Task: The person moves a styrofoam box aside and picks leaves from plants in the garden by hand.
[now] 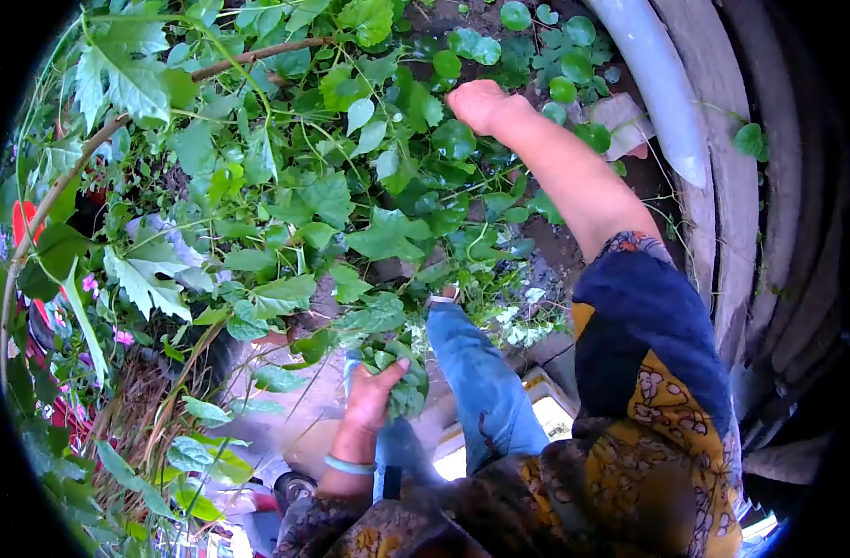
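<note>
My left hand (375, 392) is low in the view, close to my legs, with a bangle on its wrist. Its thumb presses on a bunch of green leaves (407, 388), and the fingers behind are mostly hidden. At the upper middle, my right hand (478, 104) reaches out among the growing plants, its fingers curled and turned away. Whatever those fingers hold is out of sight. Round green leaves (454, 139) lie just below that hand, and broad lobed leaves (388, 234) spread between my two hands.
A woody stem (104, 135) crosses the upper left. On the right a grey pipe (662, 88) runs beside weathered wooden boards (727, 186). A stone block (618, 123) sits near my right forearm. Dry grass (155, 395) and pink flowers (122, 336) are at the left.
</note>
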A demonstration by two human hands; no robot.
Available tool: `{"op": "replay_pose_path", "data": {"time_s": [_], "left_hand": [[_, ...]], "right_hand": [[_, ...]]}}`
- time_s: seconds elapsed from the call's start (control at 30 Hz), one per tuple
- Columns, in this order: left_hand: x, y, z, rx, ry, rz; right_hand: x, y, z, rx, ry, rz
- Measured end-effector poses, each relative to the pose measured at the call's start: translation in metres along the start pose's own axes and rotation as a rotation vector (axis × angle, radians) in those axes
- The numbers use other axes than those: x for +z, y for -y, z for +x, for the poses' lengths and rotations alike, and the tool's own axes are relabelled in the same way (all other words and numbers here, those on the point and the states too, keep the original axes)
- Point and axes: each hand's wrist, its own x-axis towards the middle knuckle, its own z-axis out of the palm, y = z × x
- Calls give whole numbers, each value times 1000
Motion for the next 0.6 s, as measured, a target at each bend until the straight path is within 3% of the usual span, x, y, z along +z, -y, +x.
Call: {"op": "replay_pose_path", "data": {"time_s": [0.4,0.5,0.6], "left_hand": [[-8,6,3,18,-7,-17],[-8,8,-1,20,-11,-27],[-8,5,3,23,29,-56]], "right_hand": [[-3,19,3,173,44,310],[4,-5,9,177,-22,414],[-23,-36,-27,164,-103,303]]}}
